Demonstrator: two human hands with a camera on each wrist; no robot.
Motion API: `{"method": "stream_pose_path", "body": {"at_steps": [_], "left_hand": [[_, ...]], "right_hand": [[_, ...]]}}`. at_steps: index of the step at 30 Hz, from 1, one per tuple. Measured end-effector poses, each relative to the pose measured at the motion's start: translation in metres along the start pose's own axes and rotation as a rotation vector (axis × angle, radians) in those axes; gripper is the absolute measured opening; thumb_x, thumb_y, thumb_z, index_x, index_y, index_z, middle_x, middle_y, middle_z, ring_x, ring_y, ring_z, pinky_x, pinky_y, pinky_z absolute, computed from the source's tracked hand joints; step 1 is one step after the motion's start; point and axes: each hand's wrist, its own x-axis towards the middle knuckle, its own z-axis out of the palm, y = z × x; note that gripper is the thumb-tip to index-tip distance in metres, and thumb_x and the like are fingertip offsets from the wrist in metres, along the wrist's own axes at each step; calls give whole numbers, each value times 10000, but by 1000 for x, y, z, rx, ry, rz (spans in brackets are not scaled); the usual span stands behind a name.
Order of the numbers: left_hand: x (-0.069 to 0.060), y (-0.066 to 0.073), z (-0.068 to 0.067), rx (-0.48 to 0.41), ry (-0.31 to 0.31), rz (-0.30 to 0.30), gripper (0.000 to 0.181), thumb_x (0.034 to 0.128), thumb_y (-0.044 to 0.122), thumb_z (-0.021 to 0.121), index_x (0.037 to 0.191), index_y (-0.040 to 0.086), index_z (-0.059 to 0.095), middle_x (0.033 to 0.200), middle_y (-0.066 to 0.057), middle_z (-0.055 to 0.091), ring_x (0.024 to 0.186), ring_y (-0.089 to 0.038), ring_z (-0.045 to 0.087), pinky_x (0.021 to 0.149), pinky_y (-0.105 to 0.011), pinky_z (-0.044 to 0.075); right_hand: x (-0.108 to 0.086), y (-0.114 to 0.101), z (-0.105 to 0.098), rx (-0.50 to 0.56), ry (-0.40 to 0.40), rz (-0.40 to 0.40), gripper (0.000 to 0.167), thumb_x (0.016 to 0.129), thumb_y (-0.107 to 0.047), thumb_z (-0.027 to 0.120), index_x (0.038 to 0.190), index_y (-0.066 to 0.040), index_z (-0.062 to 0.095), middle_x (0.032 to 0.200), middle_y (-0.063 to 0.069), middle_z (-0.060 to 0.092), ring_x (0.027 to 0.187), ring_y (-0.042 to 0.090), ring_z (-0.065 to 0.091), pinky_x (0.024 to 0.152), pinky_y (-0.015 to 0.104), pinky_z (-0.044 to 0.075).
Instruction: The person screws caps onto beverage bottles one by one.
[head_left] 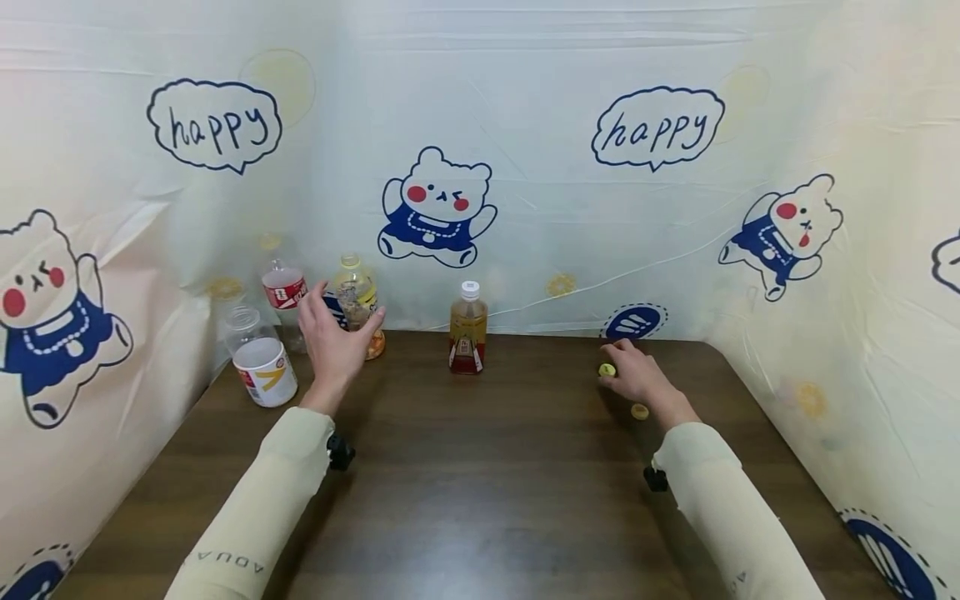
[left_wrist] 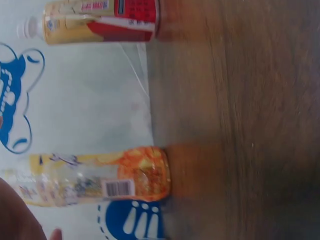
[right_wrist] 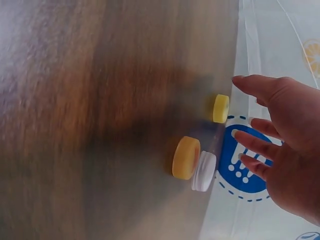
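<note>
My left hand, thumb and fingers spread apart, is in front of a clear bottle with a yellow label. In the left wrist view that bottle stands upright on the table beyond a part of the hand; I cannot tell whether they touch. At the right, my right hand reaches over several small caps, fingers loosely bent and holding nothing. The right wrist view shows a yellow cap nearest the fingertips, with an orange cap and a white cap side by side.
A white-capped bottle of brown drink stands at the back middle of the wooden table. Left of my left hand are a clear jar with a white label and a red-labelled bottle. A printed cloth hangs behind.
</note>
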Motion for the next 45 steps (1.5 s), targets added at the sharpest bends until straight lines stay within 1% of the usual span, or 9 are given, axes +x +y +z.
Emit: {"method": "stream_pose_path", "body": {"at_steps": [6, 9, 14, 18, 23, 29, 35, 40, 45], "left_hand": [[12, -12, 11, -44, -93, -102, 1052, 829, 554, 803, 1608, 223, 179, 1610, -120, 236, 1490, -310, 235, 1220, -563, 217], [16, -17, 15, -49, -129, -139, 1082, 835, 538, 804, 1621, 219, 132, 1611, -142, 227, 1488, -332, 247, 1216, -571, 224], [25, -20, 19, -38, -150, -162, 1079, 846, 478, 817, 1619, 205, 116, 1597, -173, 243, 1466, -366, 288, 1195, -593, 260], [31, -23, 21, -40, -187, -187, 1081, 868, 478, 795, 1629, 239, 65, 1630, -168, 205, 1494, -362, 247, 1199, -610, 236], [35, -29, 24, -58, -186, -220, 1068, 880, 483, 781, 1627, 271, 48, 1633, -160, 228, 1495, -344, 251, 1209, -593, 229], [37, -30, 28, -98, -156, -209, 926, 917, 438, 754, 1594, 215, 164, 1560, -166, 363, 1447, -344, 348, 1193, -562, 285], [38, -30, 31, -88, -153, -200, 866, 938, 440, 728, 1579, 194, 200, 1532, -170, 402, 1432, -346, 376, 1185, -557, 303], [38, -28, 31, -104, -155, -167, 857, 935, 435, 734, 1574, 176, 225, 1523, -162, 415, 1416, -333, 395, 1176, -549, 321], [38, -23, 30, -145, -168, -142, 853, 927, 472, 728, 1569, 191, 243, 1518, -137, 429, 1405, -315, 412, 1170, -541, 334]], "right_hand": [[3, 1, 5, 30, -41, 27, 597, 971, -232, 691, 1463, 36, 485, 1395, 294, 457, 1230, 455, 540, 1022, 655, 429], [4, -1, 8, 46, -48, 31, 598, 975, -239, 686, 1456, 52, 482, 1396, 309, 449, 1227, 476, 547, 1026, 640, 441], [8, -3, 12, 52, -19, 21, 565, 970, -221, 692, 1420, 71, 515, 1365, 323, 473, 1225, 484, 547, 1051, 612, 438], [10, -4, 14, 44, -13, -9, 506, 972, -183, 690, 1383, 80, 555, 1339, 323, 502, 1226, 484, 541, 1057, 605, 432], [13, -4, 19, 27, -16, -43, 399, 974, -147, 680, 1302, 73, 626, 1279, 304, 554, 1192, 464, 563, 1042, 593, 449], [14, -6, 19, 37, -17, 20, 233, 956, -121, 700, 1141, 19, 712, 1139, 232, 635, 1072, 379, 602, 975, 558, 504], [15, -8, 16, 85, -4, 76, 186, 939, -80, 706, 1108, -3, 702, 1148, 226, 662, 1030, 364, 615, 951, 556, 513], [14, -7, 15, 96, 17, 75, 220, 916, -52, 706, 1125, 10, 676, 1145, 238, 667, 1016, 379, 630, 922, 556, 521], [12, -4, 13, 102, 90, 26, 227, 903, -42, 710, 1114, 25, 665, 1076, 241, 682, 996, 396, 643, 891, 566, 523]]}}
